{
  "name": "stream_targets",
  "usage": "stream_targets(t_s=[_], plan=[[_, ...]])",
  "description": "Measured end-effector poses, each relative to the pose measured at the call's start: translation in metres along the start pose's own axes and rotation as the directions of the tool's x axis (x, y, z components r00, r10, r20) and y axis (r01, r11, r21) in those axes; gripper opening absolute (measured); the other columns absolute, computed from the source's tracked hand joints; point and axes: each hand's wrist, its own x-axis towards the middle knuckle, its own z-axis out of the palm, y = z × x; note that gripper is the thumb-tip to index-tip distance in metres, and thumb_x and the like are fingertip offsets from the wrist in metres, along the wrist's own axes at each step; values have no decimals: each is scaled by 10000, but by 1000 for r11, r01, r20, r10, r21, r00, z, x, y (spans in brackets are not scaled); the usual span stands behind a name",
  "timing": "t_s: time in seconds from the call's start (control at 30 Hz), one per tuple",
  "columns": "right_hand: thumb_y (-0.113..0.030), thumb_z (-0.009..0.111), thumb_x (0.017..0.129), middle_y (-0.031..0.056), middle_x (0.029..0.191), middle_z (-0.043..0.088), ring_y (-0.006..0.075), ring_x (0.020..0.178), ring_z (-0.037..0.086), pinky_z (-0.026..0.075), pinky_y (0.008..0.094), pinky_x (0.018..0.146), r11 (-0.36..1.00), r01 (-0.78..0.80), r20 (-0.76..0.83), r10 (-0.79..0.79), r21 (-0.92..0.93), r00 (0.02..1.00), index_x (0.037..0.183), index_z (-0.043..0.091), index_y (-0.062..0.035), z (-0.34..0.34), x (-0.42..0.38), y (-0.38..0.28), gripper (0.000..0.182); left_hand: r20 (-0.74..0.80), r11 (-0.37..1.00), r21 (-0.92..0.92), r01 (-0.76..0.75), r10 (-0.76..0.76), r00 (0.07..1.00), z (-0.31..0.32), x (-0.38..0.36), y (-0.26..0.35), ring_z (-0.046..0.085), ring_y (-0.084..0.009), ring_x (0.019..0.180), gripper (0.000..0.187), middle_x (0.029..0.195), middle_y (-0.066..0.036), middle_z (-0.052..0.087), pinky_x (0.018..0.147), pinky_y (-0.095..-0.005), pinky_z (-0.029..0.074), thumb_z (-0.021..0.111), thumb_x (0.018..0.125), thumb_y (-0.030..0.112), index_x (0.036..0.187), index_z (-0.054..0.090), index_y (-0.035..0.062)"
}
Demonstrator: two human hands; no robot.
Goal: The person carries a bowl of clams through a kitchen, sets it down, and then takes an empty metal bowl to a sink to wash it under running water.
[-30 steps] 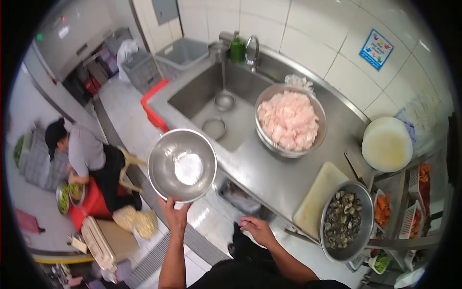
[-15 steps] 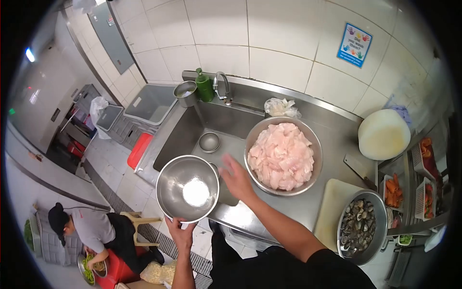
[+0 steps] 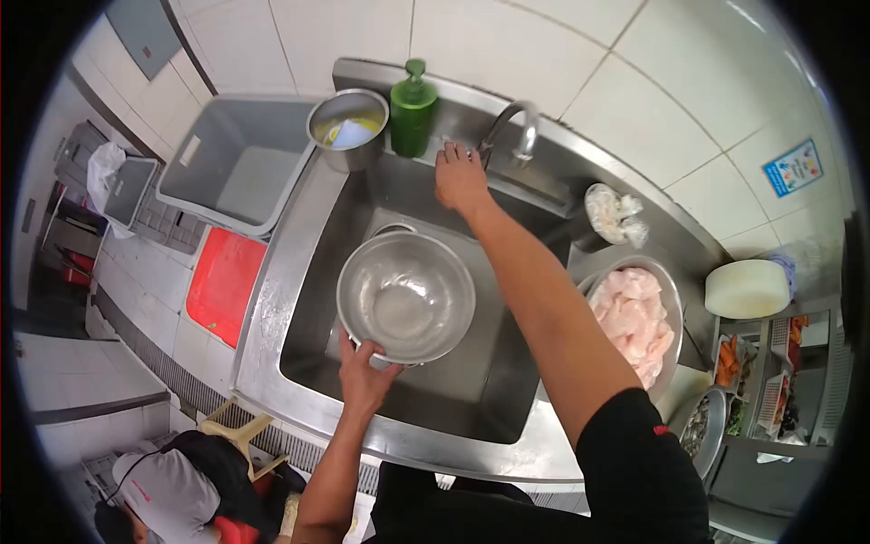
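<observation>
A steel mixing bowl (image 3: 407, 299) is held over the sink basin (image 3: 317, 326) by my left hand (image 3: 365, 374), whose fingers and thumb grip its near rim. My right hand (image 3: 461, 179) reaches to the back of the sink. Its fingers are bent over the tap handle at the base of the curved faucet (image 3: 527, 136), and they mostly cover the handle. Just left of that hand stands a green pump bottle (image 3: 412, 113). Part of a small round metal dish in the basin shows behind the bowl.
Right of the sink is a large bowl of pale raw meat pieces (image 3: 637, 317), with a tied plastic bag (image 3: 614, 215) behind it. A steel pot (image 3: 349, 156) and a grey tub (image 3: 240, 172) stand at left. A co-worker (image 3: 172, 490) bends low at lower left.
My left hand has brought the bowl over the basin. My right hand has moved from beside the bowl to the faucet. The view has shifted closer to the sink.
</observation>
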Motion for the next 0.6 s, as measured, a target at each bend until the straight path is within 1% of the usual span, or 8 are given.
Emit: stream_targets(t_s=[0.07,0.2,0.27,0.37,0.43,0.47,0.57,0.6], plan=[[-229,561,756,156,1013,627,284,1053,537,378,449,924,984,175,635,-110,-41,765,961,647,-55,-9,17,-8,282,29,999,-39,-4,5,1000,10,18,-9,357,-415,1236,349,1423,-233,197,961,-405,382,794,567,96,787,526,61],[-230,550,755,148,739,648,293,814,625,469,406,783,970,-69,541,-69,232,838,766,674,-71,-1,15,-7,202,49,983,-172,-60,69,996,41,59,-34,361,-402,1238,333,1422,-226,200,969,-398,373,782,576,76,780,520,42],[-301,540,781,192,752,618,313,730,596,464,370,692,808,-338,673,-96,483,734,778,652,-49,8,-8,3,276,38,949,-312,-52,67,997,59,80,-44,384,-403,1219,336,1428,-221,182,957,-398,387,787,584,96,787,524,50],[-281,544,797,172,777,637,292,731,599,461,347,696,857,-447,820,53,255,570,803,657,-25,-27,-32,8,279,8,981,-137,-137,139,990,61,90,-30,437,-412,1166,360,1448,-226,119,879,-422,443,806,576,146,802,536,72],[-261,566,796,161,806,651,276,741,610,463,338,695,545,-503,713,-285,671,641,828,660,2,-32,-39,4,282,105,978,-104,-180,191,976,52,94,-19,469,-408,1131,354,1448,-219,128,853,-422,458,806,575,149,795,540,74],[-234,582,785,155,845,662,274,768,622,473,341,709,442,-623,761,-295,645,578,849,662,21,-45,-34,-6,275,203,974,-66,-218,227,953,46,93,-13,501,-404,1097,348,1448,-213,137,827,-423,473,807,574,151,788,544,77],[-245,579,782,179,830,655,289,789,631,482,352,728,765,-437,674,6,473,739,853,663,9,-50,-24,1,276,218,941,-80,-329,338,916,31,93,4,546,-397,1032,330,1447,-208,153,787,-421,493,806,570,142,773,553,83],[-248,555,793,196,822,648,310,822,634,484,375,758,748,-474,697,23,464,717,839,661,-5,-42,-29,13,268,224,941,-78,-330,340,914,24,93,8,546,-397,1032,330,1447,-208,153,787,-421,493,806,570,142,773,553,83]])
